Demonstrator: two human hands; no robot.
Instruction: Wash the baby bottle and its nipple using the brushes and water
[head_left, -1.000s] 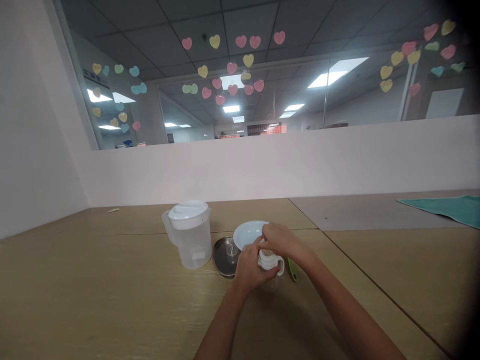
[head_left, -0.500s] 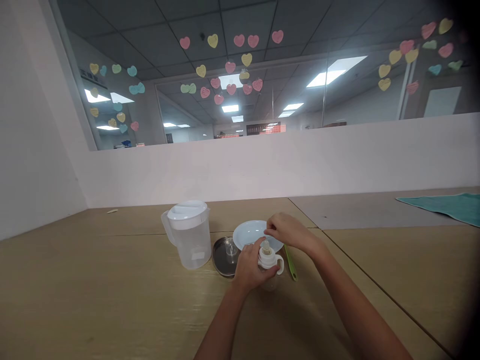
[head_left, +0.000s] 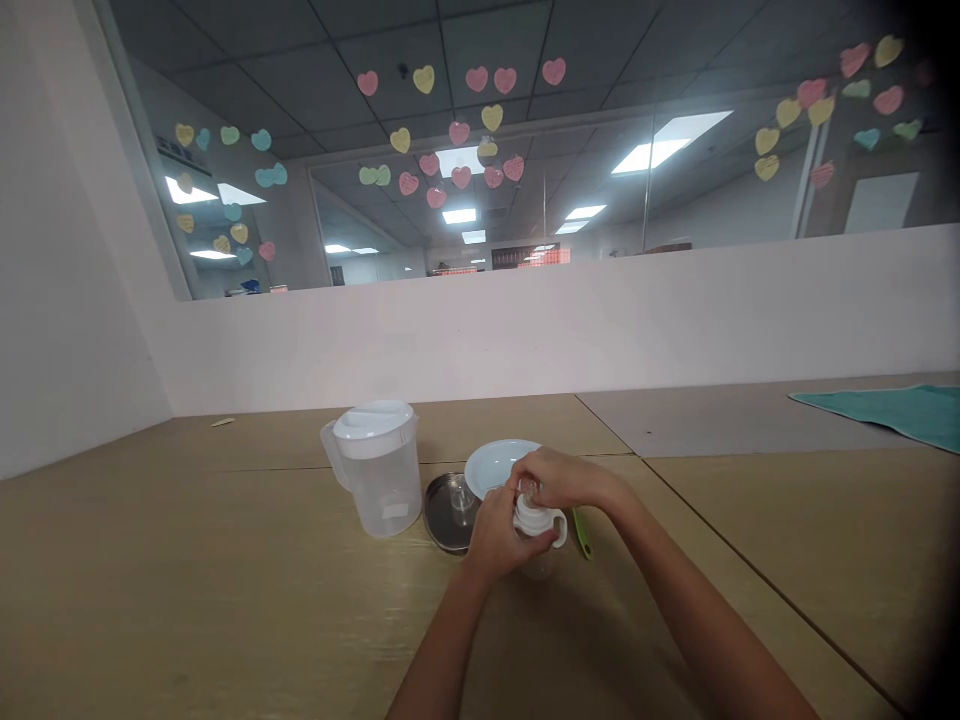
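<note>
A baby bottle (head_left: 537,522) with a white collar, a white side handle and a see-through body stands upright on the table. My left hand (head_left: 495,532) is wrapped round its collar from the left. From above, the fingers of my right hand (head_left: 556,478) close on the bottle's pale teat (head_left: 529,487), which they partly cover. Behind the hands lies a white plate (head_left: 491,462), its right part hidden by my right hand. To the left, a dark metal tray (head_left: 442,530) bears a small clear cap (head_left: 463,503).
A see-through pitcher (head_left: 386,485) with a white lid stands left of the tray. A green handle (head_left: 583,535) lies right of the bottle. A teal cloth (head_left: 900,412) is at the far right, and a white wall (head_left: 480,340) borders the table's back.
My right hand has come down and to the left, from just above the bottle onto its teat. My left hand keeps its hold on the bottle.
</note>
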